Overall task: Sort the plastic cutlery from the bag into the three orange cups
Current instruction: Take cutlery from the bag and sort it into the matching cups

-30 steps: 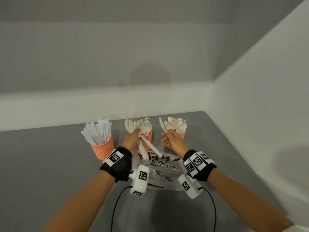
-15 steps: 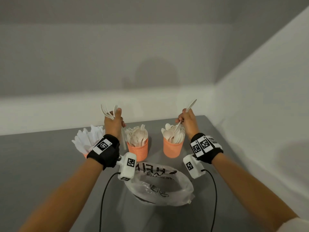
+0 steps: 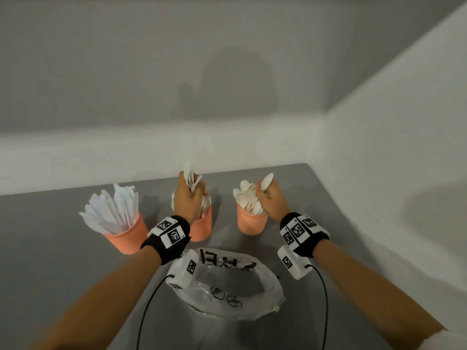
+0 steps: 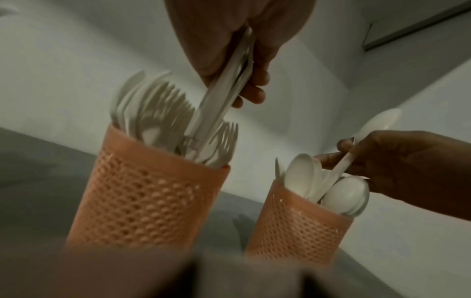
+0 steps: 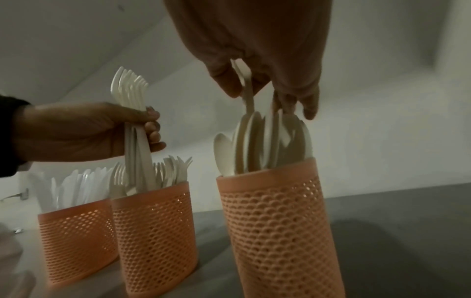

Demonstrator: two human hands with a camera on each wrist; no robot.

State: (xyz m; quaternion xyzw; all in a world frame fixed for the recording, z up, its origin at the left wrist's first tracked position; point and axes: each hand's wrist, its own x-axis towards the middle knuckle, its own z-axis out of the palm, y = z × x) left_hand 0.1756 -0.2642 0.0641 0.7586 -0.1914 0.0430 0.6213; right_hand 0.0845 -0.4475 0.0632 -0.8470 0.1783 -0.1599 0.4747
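Three orange mesh cups stand in a row: the left cup (image 3: pixel 126 236) holds white knives, the middle cup (image 3: pixel 202 227) forks, the right cup (image 3: pixel 250 223) spoons. My left hand (image 3: pixel 188 200) grips a bundle of white forks (image 5: pixel 132 113) upright, their handle ends down inside the middle cup (image 4: pixel 150 193). My right hand (image 3: pixel 271 198) pinches a white spoon (image 4: pixel 367 133) by its handle, with the handle end in the right cup (image 5: pixel 277 221). A clear plastic bag (image 3: pixel 227 284) lies flat in front of the cups, between my forearms.
The grey table (image 3: pixel 50 274) meets a white wall behind the cups and another on the right. Black cables (image 3: pixel 146 309) run from the wrist cameras toward me.
Both hands rose from the bag with cutlery. The left hand moved right from the knife cup to the fork cup and lowered its forks; the right hand lowered its spoon into the spoon cup.
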